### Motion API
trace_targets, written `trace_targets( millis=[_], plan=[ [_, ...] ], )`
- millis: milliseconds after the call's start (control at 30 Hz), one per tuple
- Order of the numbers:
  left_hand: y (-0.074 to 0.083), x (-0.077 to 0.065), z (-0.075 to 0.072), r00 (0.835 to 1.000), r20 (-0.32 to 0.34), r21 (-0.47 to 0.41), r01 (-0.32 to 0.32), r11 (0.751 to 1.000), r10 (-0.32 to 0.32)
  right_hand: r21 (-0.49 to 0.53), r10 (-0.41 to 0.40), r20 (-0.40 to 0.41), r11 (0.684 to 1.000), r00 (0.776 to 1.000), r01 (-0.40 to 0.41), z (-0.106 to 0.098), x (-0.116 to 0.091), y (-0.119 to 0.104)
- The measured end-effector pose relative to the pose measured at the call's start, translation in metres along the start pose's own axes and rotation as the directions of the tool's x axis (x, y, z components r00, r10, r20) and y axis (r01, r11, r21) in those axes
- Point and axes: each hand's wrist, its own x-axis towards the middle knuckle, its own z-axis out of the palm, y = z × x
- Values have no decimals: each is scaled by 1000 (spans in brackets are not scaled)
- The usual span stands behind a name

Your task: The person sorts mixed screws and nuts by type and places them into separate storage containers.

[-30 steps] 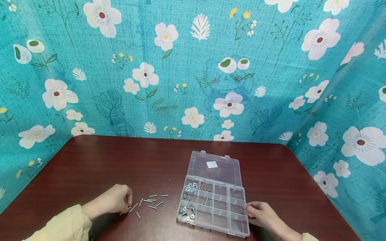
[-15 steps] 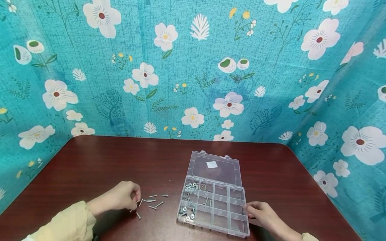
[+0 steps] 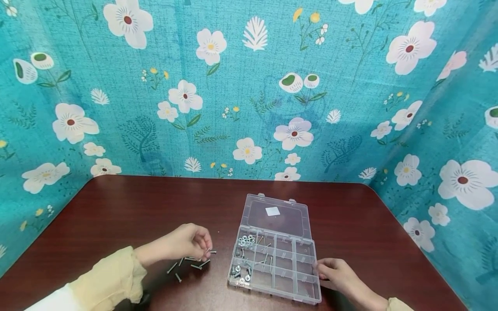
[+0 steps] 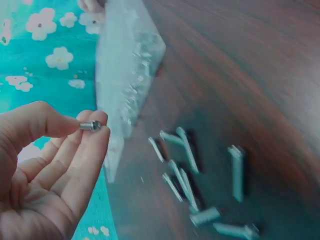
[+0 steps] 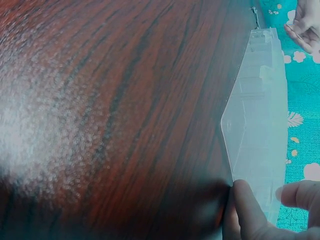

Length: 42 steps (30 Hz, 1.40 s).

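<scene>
Between the thumb and fingertips of my left hand (image 3: 186, 244), a small silver screw (image 4: 90, 125) is pinched, raised above the table. Below that hand, several loose screws (image 3: 196, 267) lie scattered; the left wrist view shows them too. An open clear plastic compartment box (image 3: 284, 283) stands to the right. My right hand (image 3: 338, 274) holds its right side wall, thumb and fingers at the edge in the right wrist view. Nuts (image 3: 246, 240) fill its back left compartment, bolts (image 3: 237, 272) its front left one, and a few long screws (image 3: 266, 259) lie in the second column.
The box's transparent lid (image 3: 278, 218) lies folded back behind it, with a white label (image 3: 272, 211). All this is on a dark red wooden table (image 3: 155, 203). Flowered turquoise cloth (image 3: 218, 129) hangs at the back and both sides.
My left hand has moved right and away from me across the screws, and now holds a screw up. The right hand stays at the box.
</scene>
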Motion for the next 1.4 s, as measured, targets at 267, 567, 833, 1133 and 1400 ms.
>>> trace_targets(
  millis=[267, 567, 833, 1133, 1400],
  plan=[
    [18, 32, 17, 998, 32, -1, -60, 998, 60, 6, -32, 34, 999, 999, 32, -1, -1, 2],
    [38, 69, 37, 990, 44, 160, -139, 977, 134, 10, -23, 20, 1000, 1000, 22, 0, 0, 1],
    [52, 92, 52, 991, 96, 250, -113, 962, 92, 2, -27, 12, 1000, 1000, 27, -1, -1, 2],
    [51, 100, 61, 987, 120, 351, -140, 926, 104, 3, -21, 3, 1000, 1000, 21, 1, 0, 1],
    [47, 87, 43, 964, 194, 505, -258, 824, 183, 1, -17, -4, 1000, 1000, 17, 0, 0, 2]
  ],
)
